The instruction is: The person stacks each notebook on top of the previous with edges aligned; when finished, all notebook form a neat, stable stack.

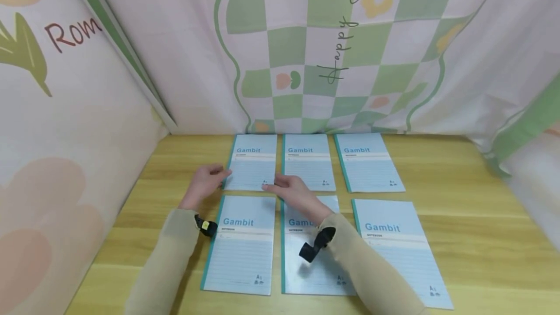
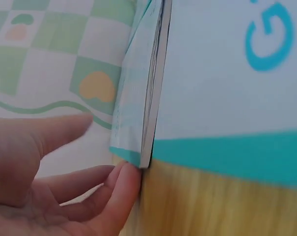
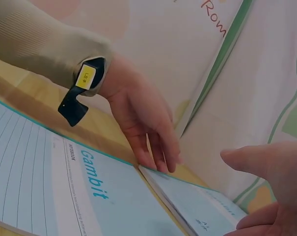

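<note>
A light-blue Gambit notebook (image 1: 253, 168) with a teal spine lies at the back left of the table, between the two hands. My left hand (image 1: 203, 184) is at its spine side. In the left wrist view, that hand's fingertips (image 2: 126, 173) touch the notebook's lower corner, while the thumb (image 2: 72, 129) stays apart. At the opposite edge, my right hand (image 1: 302, 199) reaches over the front middle notebook (image 1: 315, 261), partly covering it. Its thumb (image 3: 244, 160) is raised above the back-left notebook (image 3: 187, 201), apart from the fingers; whether those fingers touch the edge is hidden.
Matching notebooks lie in two rows: back middle (image 1: 308, 171), back right (image 1: 372, 171), front left (image 1: 242, 256) and front right (image 1: 407, 261). Behind the wooden table (image 1: 472, 218) hangs a checked curtain (image 1: 288, 47); another printed cloth (image 1: 87, 111) hangs at the left.
</note>
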`<state>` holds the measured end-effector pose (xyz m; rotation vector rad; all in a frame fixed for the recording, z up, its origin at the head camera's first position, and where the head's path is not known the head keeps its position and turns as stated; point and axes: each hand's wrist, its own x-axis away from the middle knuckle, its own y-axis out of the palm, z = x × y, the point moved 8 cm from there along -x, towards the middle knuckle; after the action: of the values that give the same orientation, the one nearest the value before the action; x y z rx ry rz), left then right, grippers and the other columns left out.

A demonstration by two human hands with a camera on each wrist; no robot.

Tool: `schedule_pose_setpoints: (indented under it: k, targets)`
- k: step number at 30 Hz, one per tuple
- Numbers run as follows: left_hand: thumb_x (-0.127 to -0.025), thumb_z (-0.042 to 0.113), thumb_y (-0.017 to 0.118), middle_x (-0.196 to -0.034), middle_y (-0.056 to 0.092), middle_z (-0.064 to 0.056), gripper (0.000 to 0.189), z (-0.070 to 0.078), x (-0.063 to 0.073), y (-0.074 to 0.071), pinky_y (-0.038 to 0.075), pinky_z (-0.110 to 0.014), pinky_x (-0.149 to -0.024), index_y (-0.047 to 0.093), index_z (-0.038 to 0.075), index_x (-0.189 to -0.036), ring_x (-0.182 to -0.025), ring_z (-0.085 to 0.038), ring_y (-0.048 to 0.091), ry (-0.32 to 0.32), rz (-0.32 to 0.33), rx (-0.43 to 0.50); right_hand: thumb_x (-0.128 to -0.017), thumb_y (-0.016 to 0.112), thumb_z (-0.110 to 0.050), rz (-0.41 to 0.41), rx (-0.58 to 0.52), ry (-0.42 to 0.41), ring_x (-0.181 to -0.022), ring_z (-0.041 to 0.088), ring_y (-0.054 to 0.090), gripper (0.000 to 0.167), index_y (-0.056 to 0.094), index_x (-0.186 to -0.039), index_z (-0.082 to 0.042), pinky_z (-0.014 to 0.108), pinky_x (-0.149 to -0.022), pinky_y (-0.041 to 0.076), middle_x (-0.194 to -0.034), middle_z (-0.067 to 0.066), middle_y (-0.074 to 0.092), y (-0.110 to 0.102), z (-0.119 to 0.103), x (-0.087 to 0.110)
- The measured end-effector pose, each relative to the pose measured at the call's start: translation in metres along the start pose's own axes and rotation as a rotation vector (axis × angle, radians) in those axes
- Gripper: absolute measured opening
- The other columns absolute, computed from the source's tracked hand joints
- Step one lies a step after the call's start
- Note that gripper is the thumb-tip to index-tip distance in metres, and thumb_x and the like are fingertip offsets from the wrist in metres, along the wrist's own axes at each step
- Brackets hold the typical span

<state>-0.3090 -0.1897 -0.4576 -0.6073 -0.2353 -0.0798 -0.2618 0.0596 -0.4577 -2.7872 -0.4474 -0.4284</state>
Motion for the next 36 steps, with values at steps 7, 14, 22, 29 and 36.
schedule_pose_setpoints:
  k: [7, 14, 22, 29, 36]
  targets:
    - [-0.104, 0.023, 0.06, -0.139, 0.058, -0.021, 0.045, -0.001, -0.007, 0.0, 0.048, -0.047, -0.103, 0.056, -0.001, -0.142, -0.121, -0.031, 0.058, -0.044, 0.034, 0.077, -0.093, 0.071, -0.05, -0.004, -0.037, -0.004, -0.136, 0.027, 0.049, 0.08, 0.042, -0.155, -0.009, 0.046, -0.117, 0.033, -0.154, 0.007, 0.047, -0.004, 0.004, -0.002]
    - [-0.106, 0.024, 0.058, -0.124, 0.062, -0.024, 0.054, 0.0, -0.007, 0.013, 0.06, -0.035, -0.083, 0.043, -0.006, -0.149, -0.092, -0.026, 0.071, -0.091, -0.076, 0.283, -0.095, 0.07, -0.047, -0.01, -0.063, 0.002, -0.133, 0.026, 0.052, 0.075, 0.044, -0.153, -0.008, 0.045, -0.117, 0.033, -0.153, 0.009, 0.047, -0.005, 0.006, -0.004]
    - [-0.108, 0.019, 0.055, -0.126, 0.059, -0.023, 0.05, -0.002, -0.006, 0.018, 0.06, -0.031, -0.082, 0.042, -0.006, -0.148, -0.093, -0.023, 0.068, -0.083, -0.059, 0.371, -0.095, 0.072, -0.042, -0.005, -0.223, -0.002, -0.126, 0.023, 0.059, 0.073, 0.046, -0.15, -0.002, 0.037, -0.106, 0.048, -0.147, 0.011, 0.054, -0.011, 0.011, -0.009]
    - [-0.108, 0.019, 0.054, -0.132, 0.057, -0.023, 0.051, -0.001, -0.001, 0.017, 0.058, -0.03, -0.086, 0.04, -0.006, -0.15, -0.101, -0.025, 0.065, -0.063, -0.052, 0.467, -0.096, 0.073, -0.035, -0.032, -0.292, -0.001, -0.12, 0.025, 0.064, 0.073, 0.043, -0.151, 0.002, 0.039, -0.11, 0.043, -0.138, 0.015, 0.061, -0.015, 0.013, -0.012]
    - [-0.107, 0.02, 0.055, -0.126, 0.062, -0.019, 0.045, 0.001, 0.007, 0.02, 0.059, -0.031, -0.086, 0.048, -0.001, -0.146, -0.103, -0.027, 0.066, -0.039, -0.016, 0.478, -0.099, 0.07, -0.025, -0.06, -0.351, -0.013, -0.109, 0.029, 0.069, 0.067, 0.041, -0.149, 0.008, 0.037, -0.097, 0.054, -0.123, 0.02, 0.068, -0.014, 0.013, -0.013]
